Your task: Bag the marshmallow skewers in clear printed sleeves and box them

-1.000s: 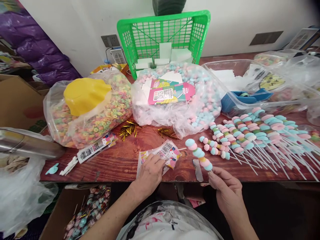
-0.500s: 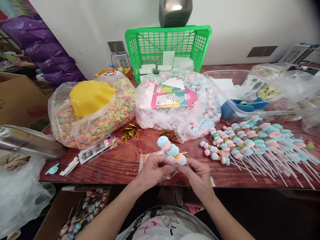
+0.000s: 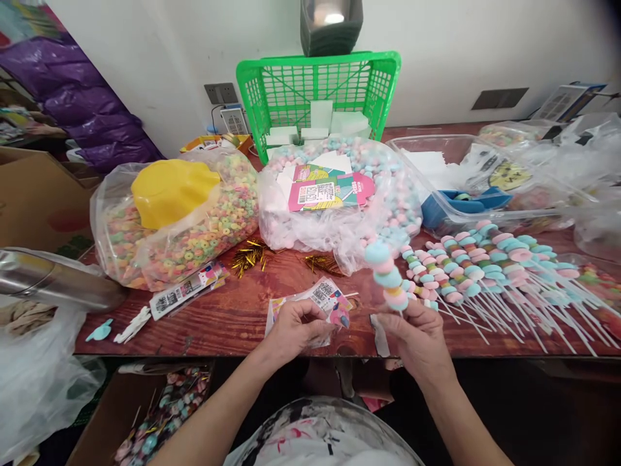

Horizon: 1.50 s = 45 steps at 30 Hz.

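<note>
Pink-blue skewer (image 3: 387,277) threaded but unwrapped, pinched in right hand (image 3: 421,335); left hand (image 3: 297,329) half-curled at packet (image 3: 324,295), grip unclear; pile (image 3: 485,268) of unwrapped skewers remains on worktop (image 3: 213,327)

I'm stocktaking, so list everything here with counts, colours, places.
Table: one, reddish, centre
Skewer: one, multicoloured, above table
Other skewers: many, multicoloured, table right
Packets: several, multicoloured, front and left
Sweet bags: two, clear, left and middle
Bowl: one, yellow, on left bag
Cards: several, multicoloured, on middle bag
Tinsel: two bunches, gold, table middle
Basket: one, green, table back
Tub: one, clear, table right
Dispenser: one, blue, by tub
Flask: one, silver, far left
Cartons: two, brown, left and below
Bundle: one, purple, back left
Left grip: one, bare, by packets
Right grip: one, bare, on skewer
</note>
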### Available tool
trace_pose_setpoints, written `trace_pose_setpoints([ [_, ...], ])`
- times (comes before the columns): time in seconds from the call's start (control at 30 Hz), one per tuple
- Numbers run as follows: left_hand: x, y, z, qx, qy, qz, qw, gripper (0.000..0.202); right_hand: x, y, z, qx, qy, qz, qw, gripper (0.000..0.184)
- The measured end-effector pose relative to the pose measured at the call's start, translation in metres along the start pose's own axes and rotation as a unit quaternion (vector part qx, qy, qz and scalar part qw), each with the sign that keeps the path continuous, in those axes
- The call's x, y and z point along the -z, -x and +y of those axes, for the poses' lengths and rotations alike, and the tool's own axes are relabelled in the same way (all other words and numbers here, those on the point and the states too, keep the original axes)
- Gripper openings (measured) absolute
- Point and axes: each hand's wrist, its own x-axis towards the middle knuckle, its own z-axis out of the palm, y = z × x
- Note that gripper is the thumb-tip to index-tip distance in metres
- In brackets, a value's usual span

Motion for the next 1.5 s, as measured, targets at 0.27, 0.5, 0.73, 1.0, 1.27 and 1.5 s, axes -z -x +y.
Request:
trace_pose_setpoints([
  [0.27, -0.008, -0.001, 0.006, 0.026, 0.042, -0.078, 0.996, 0.033, -0.008, 0.014, 0.011, -0.015, 0.073, -0.122, 0.99, 0.021],
  [0.5, -0.01, 0.002, 0.013, 0.063, 0.102, -0.088, 0.989, 0.032, -0.005, -0.007, 0.0, 0.03, 0.203, -0.176, 0.963, 0.023],
  [0.73, -0.01, -0.001, 0.013, 0.023, 0.08, -0.068, 0.994, 0.027, -0.002, -0.001, 0.014, 0.033, 0.199, -0.079, 0.976, 0.027],
  [1.0, -0.016, -0.003, 0.009, -0.023, 0.059, -0.035, 0.997, 0.028, -0.001, 0.011, 0.019, 0.092, 0.182, -0.021, 0.979, 0.021],
  [1.27, -0.015, 0.0, 0.003, -0.092, 0.036, -0.076, 0.992, 0.025, 0.01, -0.001, 0.006, -0.002, 0.198, -0.182, 0.963, 0.029],
  [1.5, -0.007, -0.001, 0.008, -0.236, -0.141, -0.035, 0.961, 0.014, 0.004, -0.004, 0.003, -0.052, 0.16, -0.187, 0.968, 0.032],
])
